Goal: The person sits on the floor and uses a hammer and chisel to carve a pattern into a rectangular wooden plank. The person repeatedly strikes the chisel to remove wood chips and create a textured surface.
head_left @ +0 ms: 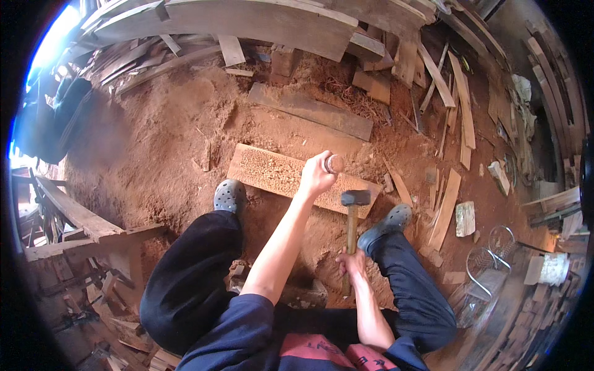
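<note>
The lettering which can be made out is on the person's dark blue shirt (244, 324), at the lower edge of the head view. There, dark capital letters (318, 344) stand on a pinkish-red patch (300, 352), which a fold of the cloth divides into two parts. Each part shows a few letters, but complete words cannot be read.

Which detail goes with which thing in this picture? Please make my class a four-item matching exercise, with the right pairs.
Things
1. Hammer
2. Board
3. Left hand
4. Clogs

Details
A. Grey, dotted with holes
B. Brown, roughly pitted on top
C. Held in the right hand
D. Closed around a round-ended tool

Pairs: 1-C, 2-B, 3-D, 4-A
</note>
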`<state>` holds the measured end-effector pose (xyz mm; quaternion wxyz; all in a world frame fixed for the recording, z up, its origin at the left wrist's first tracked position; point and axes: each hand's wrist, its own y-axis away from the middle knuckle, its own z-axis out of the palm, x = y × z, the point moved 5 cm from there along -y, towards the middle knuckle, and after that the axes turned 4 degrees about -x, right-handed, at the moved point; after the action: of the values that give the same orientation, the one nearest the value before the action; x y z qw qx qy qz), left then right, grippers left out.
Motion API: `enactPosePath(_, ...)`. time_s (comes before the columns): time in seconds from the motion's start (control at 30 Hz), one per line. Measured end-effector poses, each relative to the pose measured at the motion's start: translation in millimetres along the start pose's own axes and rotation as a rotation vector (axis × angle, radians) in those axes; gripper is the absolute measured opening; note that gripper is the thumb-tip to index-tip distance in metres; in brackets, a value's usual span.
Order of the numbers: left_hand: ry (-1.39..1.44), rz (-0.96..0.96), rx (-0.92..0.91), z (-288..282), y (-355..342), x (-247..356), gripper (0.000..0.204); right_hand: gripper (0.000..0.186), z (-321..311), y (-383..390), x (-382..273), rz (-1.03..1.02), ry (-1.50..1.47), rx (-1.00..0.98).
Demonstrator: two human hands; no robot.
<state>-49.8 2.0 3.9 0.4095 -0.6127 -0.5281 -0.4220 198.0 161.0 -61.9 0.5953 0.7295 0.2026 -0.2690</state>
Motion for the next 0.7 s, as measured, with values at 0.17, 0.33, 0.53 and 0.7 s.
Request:
enactPosePath(0.17,-0.062,-0.02,-0.084,-1.5,7.9,-6.1,0.016,0.018,-0.3,52.0,-62.8,-0.215,-0.153,0.058)
enactPosePath(0.33,-0.086,-0.002,-0.116,4.9,3.5,-2.8,0.017,0.016,-13.5,54.6,-100.4,-0.374,0.07,0.113)
enactPosePath(0.53,-0.069,-0.034,-0.182,-0.8,13.0,0.6,0.015,0.016,1.6,43.3,-94.9,-0.432,0.421,0.18)
enactPosePath(0.7,-0.114,-0.034,-0.163,-3.6,16.4,6.0,0.017,0.018,7.5,34.8,-74.1,-0.314,0.284,0.126)
